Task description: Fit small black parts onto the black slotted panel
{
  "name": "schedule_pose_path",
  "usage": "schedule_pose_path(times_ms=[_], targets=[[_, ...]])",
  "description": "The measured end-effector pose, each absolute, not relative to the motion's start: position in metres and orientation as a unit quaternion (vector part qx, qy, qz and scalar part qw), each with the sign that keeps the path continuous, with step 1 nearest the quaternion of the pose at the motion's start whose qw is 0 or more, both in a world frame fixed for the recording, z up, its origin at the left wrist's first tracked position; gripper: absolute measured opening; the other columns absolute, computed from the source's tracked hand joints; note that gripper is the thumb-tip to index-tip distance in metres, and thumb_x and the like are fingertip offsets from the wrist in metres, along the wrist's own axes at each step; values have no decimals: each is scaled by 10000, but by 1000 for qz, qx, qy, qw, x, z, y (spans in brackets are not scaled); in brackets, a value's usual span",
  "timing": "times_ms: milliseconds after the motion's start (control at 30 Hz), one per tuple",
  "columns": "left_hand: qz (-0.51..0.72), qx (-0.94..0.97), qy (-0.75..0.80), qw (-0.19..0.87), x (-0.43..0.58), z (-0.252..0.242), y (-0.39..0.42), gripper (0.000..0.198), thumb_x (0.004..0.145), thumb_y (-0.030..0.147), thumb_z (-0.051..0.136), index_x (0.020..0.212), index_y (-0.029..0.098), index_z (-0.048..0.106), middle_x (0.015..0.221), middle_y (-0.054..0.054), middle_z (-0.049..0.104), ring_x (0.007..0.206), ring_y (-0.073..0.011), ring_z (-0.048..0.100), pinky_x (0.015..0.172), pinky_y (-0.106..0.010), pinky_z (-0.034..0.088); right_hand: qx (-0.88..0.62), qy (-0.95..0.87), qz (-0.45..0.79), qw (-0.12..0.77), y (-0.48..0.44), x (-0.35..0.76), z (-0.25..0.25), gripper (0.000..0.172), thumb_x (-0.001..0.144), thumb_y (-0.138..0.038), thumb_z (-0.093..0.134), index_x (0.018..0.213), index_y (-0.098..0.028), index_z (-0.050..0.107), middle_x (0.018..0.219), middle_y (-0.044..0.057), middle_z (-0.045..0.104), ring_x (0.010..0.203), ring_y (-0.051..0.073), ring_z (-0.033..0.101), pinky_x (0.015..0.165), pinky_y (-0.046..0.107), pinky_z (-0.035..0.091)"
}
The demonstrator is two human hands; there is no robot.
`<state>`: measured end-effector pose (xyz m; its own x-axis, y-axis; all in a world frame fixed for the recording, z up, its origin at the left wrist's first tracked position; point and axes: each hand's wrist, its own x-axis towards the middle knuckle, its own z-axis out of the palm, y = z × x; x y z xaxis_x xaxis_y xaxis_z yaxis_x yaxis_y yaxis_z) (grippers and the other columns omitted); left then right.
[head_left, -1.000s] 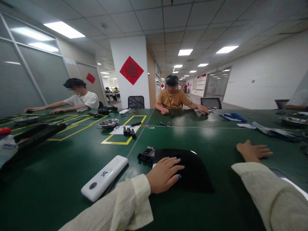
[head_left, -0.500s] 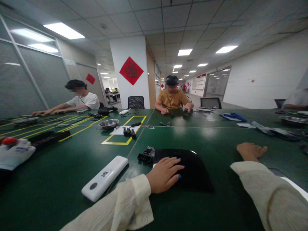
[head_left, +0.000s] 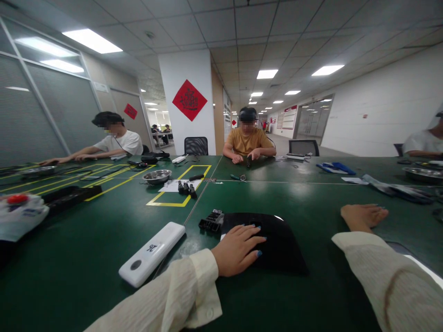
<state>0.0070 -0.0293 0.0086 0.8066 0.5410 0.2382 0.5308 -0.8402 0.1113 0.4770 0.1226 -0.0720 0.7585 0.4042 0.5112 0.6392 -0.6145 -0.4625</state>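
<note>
My left hand (head_left: 238, 249) lies flat on a glossy black curved panel (head_left: 284, 249), its fingers spread over the surface. Just past the panel's left edge sit black plastic parts (head_left: 211, 222), which look like small connector housings. To the left of my sleeve lies a white power bank (head_left: 152, 255) marked 26. Over on the right, my right hand (head_left: 363, 217) rests on the green table (head_left: 311, 203) with fingers stretched out and nothing in it. A dark flat object with a bright white face (head_left: 420, 263) is partly hidden by my right forearm.
A metal bowl (head_left: 157, 177) and several black parts (head_left: 187, 188) on white paper stand near a yellow tape outline (head_left: 166, 204). A black tray (head_left: 74, 198) and a plastic bag (head_left: 24, 216) are at left. Blue pouches (head_left: 335, 168) lie far right. Co-workers sit around the table.
My right hand's fingers have stretched out a little more to the right. My left hand stays on the panel. The co-worker opposite has brought both hands closer together.
</note>
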Motion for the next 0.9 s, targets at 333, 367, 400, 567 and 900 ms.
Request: schedule_pose_path(times_ms=[333,367,400,567,900], targets=[[137,949,283,19,7,7,-28,401,905,349,341,1290,256,406,1389,-53,396,1285,-202,346,1051,-412,286,-754,-511,-273,308,96,406,-52,586,792,-157,313,1274,177,300,1301,355,340,1267,385,275,1018,520,193],[139,949,281,20,7,7,-28,399,904,347,345,1287,258,410,1388,-49,398,1283,-199,349,1050,-408,287,-738,-534,-277,305,94,394,-52,581,794,-147,301,1285,161,288,1303,346,345,1267,378,280,1004,537,214],[144,949,278,20,8,7,-29,395,902,344,348,1283,261,415,1383,-43,407,1278,-195,356,1049,-403,287,-723,-556,-275,304,93,381,-53,584,789,-136,300,1303,139,269,1306,333,353,1267,370,287,994,551,230],[288,878,383,0,9,10,-24,332,908,268,290,1114,226,545,1154,-33,594,1171,-180,458,1017,-390,308,-658,-661,-195,304,87,314,-67,676,758,-108,314,1394,30,128,1345,265,366,1274,339,305,1016,571,217],[359,719,581,-127,-36,17,17,177,812,220,425,925,209,561,978,-39,634,1005,-221,519,898,-386,349,-612,-758,-11,225,73,297,-77,550,813,-172,259,1342,-73,375,1332,172,441,1263,249,370,1063,505,207]])
